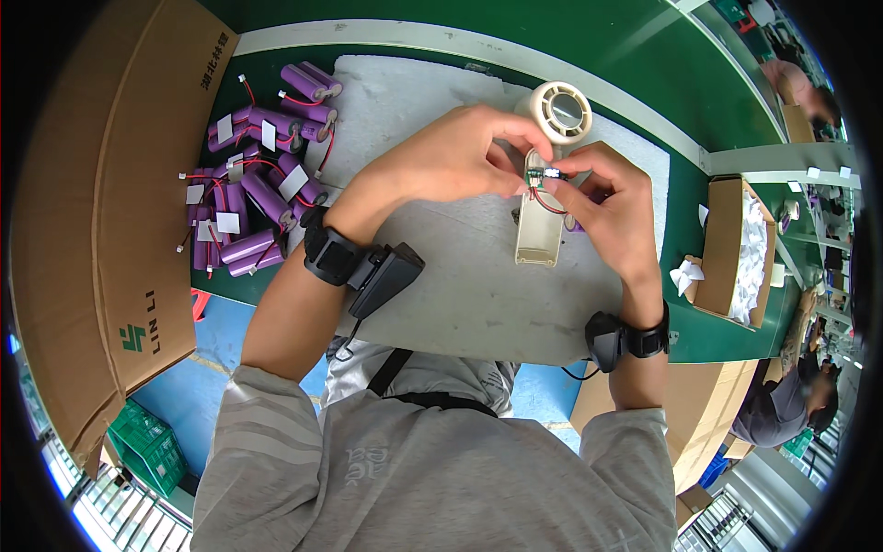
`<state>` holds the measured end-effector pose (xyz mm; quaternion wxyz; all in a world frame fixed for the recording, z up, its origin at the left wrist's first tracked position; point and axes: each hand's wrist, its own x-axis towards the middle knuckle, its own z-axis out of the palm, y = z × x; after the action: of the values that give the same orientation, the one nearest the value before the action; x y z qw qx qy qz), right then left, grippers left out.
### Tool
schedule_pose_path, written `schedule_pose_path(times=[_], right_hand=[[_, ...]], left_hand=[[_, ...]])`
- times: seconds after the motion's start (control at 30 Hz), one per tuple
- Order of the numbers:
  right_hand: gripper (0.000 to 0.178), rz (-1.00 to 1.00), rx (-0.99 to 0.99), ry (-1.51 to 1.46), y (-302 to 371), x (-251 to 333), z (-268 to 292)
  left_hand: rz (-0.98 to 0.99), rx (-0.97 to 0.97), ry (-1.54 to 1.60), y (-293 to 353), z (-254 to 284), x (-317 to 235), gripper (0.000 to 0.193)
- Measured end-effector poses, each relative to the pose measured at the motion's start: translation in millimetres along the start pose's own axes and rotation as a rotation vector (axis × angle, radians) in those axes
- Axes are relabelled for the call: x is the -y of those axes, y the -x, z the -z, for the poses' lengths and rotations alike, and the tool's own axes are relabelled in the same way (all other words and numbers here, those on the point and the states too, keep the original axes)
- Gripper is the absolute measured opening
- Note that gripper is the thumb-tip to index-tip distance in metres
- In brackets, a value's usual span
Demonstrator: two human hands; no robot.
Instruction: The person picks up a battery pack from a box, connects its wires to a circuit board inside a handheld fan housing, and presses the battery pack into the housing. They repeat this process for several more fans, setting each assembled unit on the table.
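A cream handheld fan (537, 241) lies on the grey mat with its round grille head (562, 109) at the far end and its hollow handle open toward me. Inside the handle's upper part sits a small green circuit board (535, 175). My left hand (464, 152) is closed around the fan's neck, fingertips beside the board. My right hand (607, 202) pinches a small white wire connector (552, 172) at the board. Red and dark wires (549, 206) loop below it. A purple battery cell (573, 224) shows partly under my right hand, mostly hidden.
Purple battery packs (267, 198) with wires and white pads are heaped at the left, beside a tall cardboard box (83, 212). At the right, an open carton (720, 248) holds white pieces. The grey mat (451, 285) covers the green bench. Other people are in the background right.
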<state>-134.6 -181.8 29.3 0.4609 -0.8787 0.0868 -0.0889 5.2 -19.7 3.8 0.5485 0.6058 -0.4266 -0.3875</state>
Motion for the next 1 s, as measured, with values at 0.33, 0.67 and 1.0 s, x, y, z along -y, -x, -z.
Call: schedule_pose_path(times=[0.33, 0.67, 1.0], right_hand=[[0.017, 0.084, -0.051, 0.095, 0, 2, -2], [0.017, 0.109, -0.095, 0.139, 1, -1, -5], [0.017, 0.025, -0.169, 0.156, 1, 6, -11]], left_hand=[[-0.015, 0.029, 0.121, -2, -2, 5, 0.025], [-0.014, -0.027, 0.114, -4, -4, 7, 0.021], [-0.044, -0.084, -0.191, -1, -7, 1, 0.03]])
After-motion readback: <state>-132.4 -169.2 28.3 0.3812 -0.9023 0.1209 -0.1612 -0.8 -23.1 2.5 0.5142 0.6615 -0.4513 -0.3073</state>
